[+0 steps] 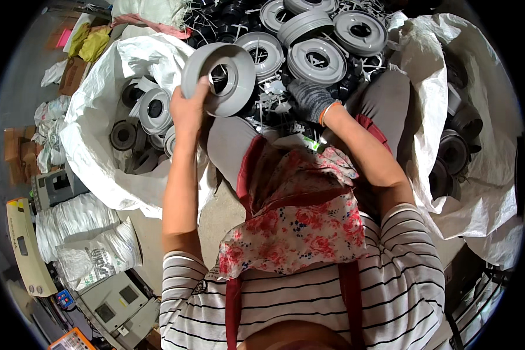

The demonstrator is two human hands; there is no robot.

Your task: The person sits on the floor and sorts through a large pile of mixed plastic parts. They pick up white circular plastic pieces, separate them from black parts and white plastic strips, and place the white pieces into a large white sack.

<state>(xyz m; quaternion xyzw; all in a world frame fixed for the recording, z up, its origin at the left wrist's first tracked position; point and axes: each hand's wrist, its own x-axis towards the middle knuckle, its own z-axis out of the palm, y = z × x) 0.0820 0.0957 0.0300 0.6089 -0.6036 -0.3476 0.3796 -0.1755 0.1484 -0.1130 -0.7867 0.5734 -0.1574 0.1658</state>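
Observation:
My bare left hand (190,108) grips a grey round plastic flange (239,81) by its left rim, thumb across the face. The flange is tilted, with a round hole in its middle. My right hand (314,100) wears a dark grey knit glove with an orange band at the wrist. It reaches into the pile in front of me, its fingers curled downward; what lies under them is hidden. Just beyond it is another grey flange (317,61) with a black centre. White plastic scraps (274,102) lie between my hands.
A white woven sack (90,125) holding grey and black round parts stands on my left. Another white sack (490,76) with similar parts is on my right. More flanges (360,32) and black parts (219,29) are heaped ahead. Grey machine housings (114,306) sit at lower left.

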